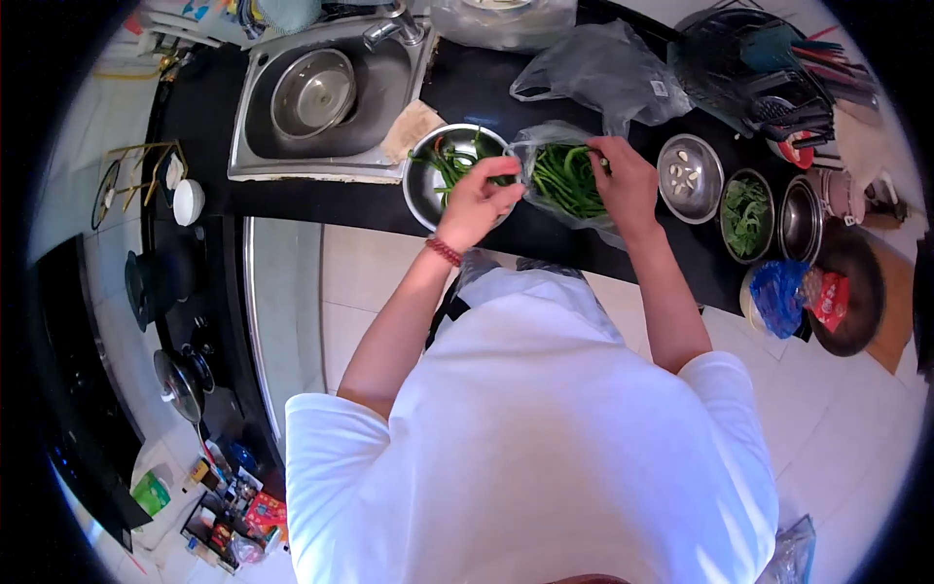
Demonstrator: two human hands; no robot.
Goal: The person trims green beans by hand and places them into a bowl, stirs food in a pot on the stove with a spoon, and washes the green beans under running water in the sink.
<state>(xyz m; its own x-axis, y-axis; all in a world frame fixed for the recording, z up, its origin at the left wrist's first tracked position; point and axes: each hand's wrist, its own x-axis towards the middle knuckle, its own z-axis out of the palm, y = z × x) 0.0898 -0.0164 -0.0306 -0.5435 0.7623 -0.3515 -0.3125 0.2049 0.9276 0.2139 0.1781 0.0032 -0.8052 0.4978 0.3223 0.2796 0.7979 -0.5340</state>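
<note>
My left hand [474,202], with a red bead bracelet at the wrist, is over the right side of a steel bowl [416,200]. Its fingers are curled, and a bit of green pepper shows between thumb and fingertips. Long thin green peppers [449,165] and a small reddish piece lie in that bowl. Just to the right, an open clear plastic bag [533,136] holds a bundle of similar green peppers [564,180]. My right hand [628,185] reaches over the bag's right side, thumb and forefinger pinched around a green pepper; the exact contact is partly hidden.
A sink [251,146] with a steel basin [313,94] stands behind left, a cloth [413,129] at its edge. Rightward are a bowl of garlic cloves [691,201], a bowl of green leaves [747,216] and a steel bowl [801,222]. A grey plastic bag [603,73] lies behind.
</note>
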